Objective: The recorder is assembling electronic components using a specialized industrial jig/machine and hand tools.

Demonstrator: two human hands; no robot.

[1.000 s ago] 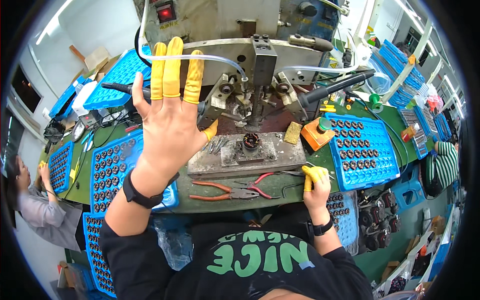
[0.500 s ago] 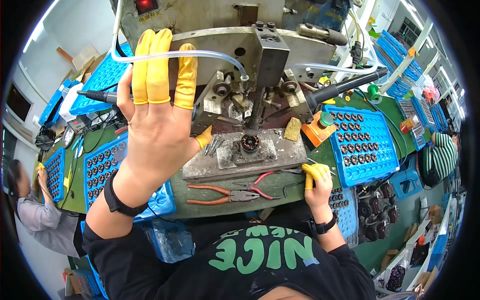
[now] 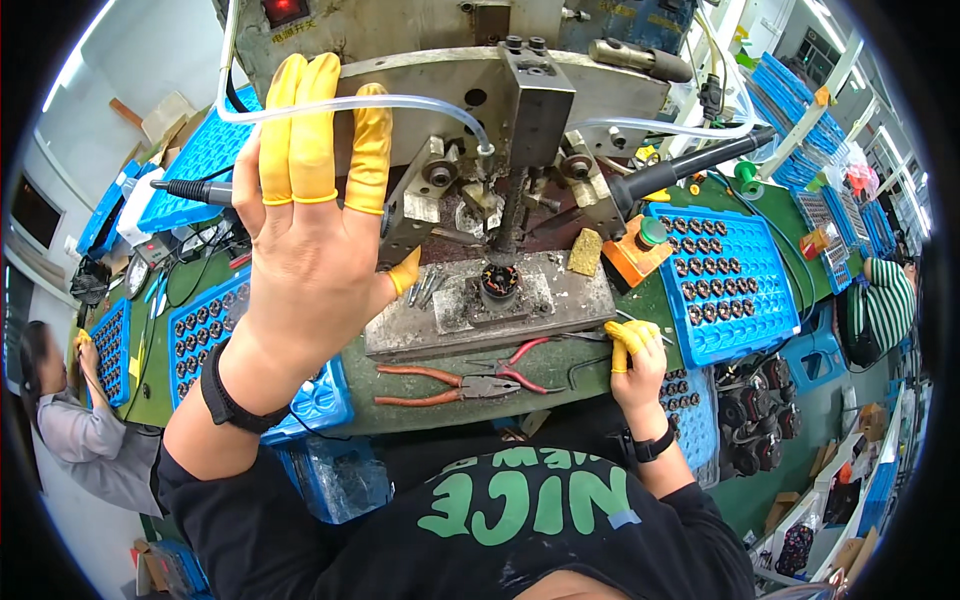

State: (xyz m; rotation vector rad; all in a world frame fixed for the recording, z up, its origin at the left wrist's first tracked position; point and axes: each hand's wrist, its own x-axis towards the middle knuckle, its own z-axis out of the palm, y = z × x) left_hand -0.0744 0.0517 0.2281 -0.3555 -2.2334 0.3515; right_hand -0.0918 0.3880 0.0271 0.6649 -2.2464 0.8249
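Note:
My left hand is raised in front of the bench machine, its fingers stretched out and wearing yellow finger cots. A soldering iron handle reaches in behind it; whether the hand touches it is hidden. My right hand, also in yellow finger cots, rests curled at the table's near edge, beside the metal base. What its fingers hold, if anything, I cannot make out. On the base, under the machine's vertical post, sits a small round black part with copper windings.
Red-handled pliers and a smaller pair of pliers lie before the base. Blue trays of round parts flank it. A yellow sponge and an orange block sit at its right. Clear tubing crosses above. A co-worker sits at left.
The view has shifted slightly. Both hands keep nearly the same pose and place, and the wound part stays on the base.

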